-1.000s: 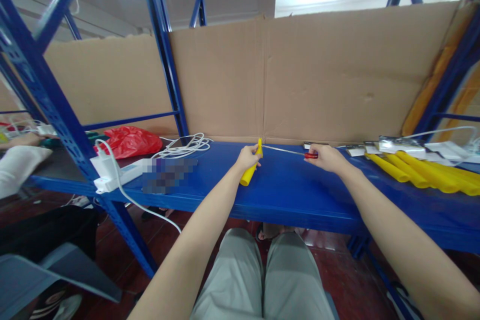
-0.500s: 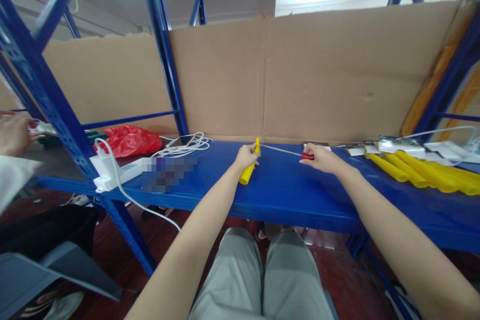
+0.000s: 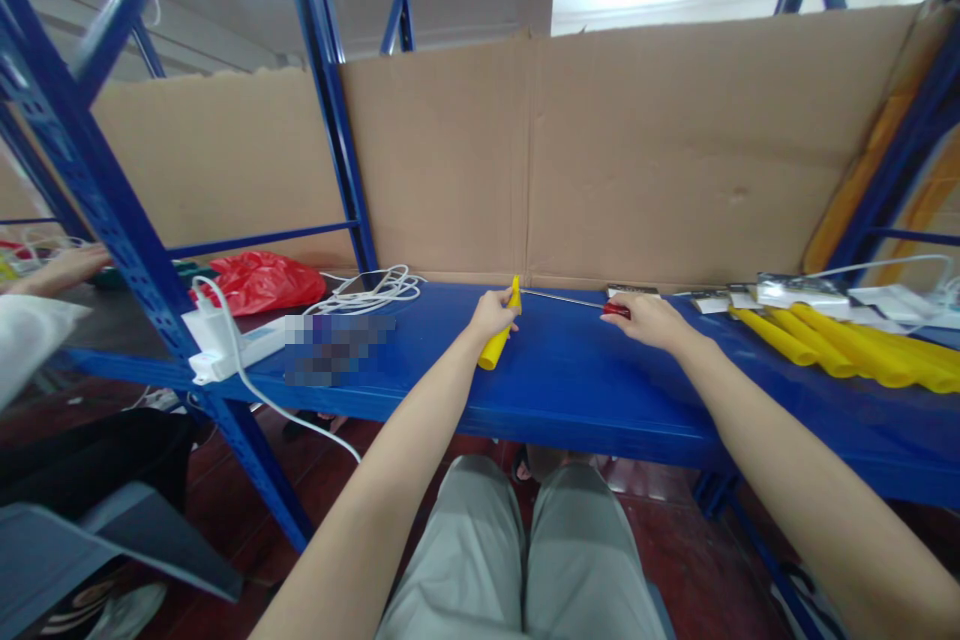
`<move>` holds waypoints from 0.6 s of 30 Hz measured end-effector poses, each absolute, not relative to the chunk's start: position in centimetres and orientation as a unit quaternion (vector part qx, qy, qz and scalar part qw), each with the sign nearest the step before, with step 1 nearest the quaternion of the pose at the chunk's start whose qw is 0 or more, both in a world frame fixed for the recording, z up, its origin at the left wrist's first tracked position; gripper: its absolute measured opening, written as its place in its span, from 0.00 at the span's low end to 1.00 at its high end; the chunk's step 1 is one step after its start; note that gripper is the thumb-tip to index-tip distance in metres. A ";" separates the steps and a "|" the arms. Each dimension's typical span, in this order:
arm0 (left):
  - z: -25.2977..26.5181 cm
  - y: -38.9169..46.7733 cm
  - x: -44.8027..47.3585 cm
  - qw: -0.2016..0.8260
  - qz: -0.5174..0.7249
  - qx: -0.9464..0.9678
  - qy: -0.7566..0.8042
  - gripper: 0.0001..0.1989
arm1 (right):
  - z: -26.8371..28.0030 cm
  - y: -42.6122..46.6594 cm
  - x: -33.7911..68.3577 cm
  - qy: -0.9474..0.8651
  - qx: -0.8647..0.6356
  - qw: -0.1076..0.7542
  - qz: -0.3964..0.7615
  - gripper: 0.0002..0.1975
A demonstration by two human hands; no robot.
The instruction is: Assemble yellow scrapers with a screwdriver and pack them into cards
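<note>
My left hand point(image 3: 492, 314) is closed around a yellow tube-like piece point(image 3: 494, 348) with a narrow top end, held tilted over the blue shelf. In my right hand point(image 3: 642, 317) is a screwdriver point(image 3: 618, 310) with a red handle, gripped by that handle. Its long thin metal shaft runs left to the upper end of the yellow piece. Whether the tip sits in the piece or only touches it is too small to tell.
Several yellow tubes point(image 3: 862, 345) lie at the right, beside silvery packets point(image 3: 804, 292). To the left are a white power strip point(image 3: 259, 342), coiled white cable point(image 3: 375, 292) and a red plastic bag point(image 3: 268, 282). Cardboard point(image 3: 637, 150) walls the back. Another person's hand point(image 3: 71, 268) shows far left.
My hands, the yellow piece and the screwdriver stay nearly in place, with a slight shift of the right grip on the handle. The other person's hand at far left has moved right and lower.
</note>
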State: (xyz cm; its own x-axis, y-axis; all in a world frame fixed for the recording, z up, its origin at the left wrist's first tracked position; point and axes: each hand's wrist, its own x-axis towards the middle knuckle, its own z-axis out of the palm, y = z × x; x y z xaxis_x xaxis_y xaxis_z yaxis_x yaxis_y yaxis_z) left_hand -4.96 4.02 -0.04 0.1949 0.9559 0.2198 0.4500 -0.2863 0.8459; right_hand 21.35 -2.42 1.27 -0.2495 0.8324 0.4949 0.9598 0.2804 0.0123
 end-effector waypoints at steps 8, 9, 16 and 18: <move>0.1 3.7 -4.9 0.332 0.389 0.702 0.495 0.23 | 1.4 -2.4 21.6 -0.753 -0.600 0.210 -0.170 0.05; 0.1 3.7 -4.9 0.332 0.388 0.702 0.496 0.23 | 1.4 -2.4 21.8 -0.755 -0.596 0.211 -0.172 0.05; 0.1 3.6 -4.9 0.326 0.378 0.719 0.483 0.24 | 1.7 -2.2 22.9 -0.784 -0.567 0.219 -0.128 0.08; 0.1 3.6 -4.9 0.329 0.376 0.719 0.483 0.24 | 1.7 -2.1 22.8 -0.786 -0.573 0.210 -0.100 0.10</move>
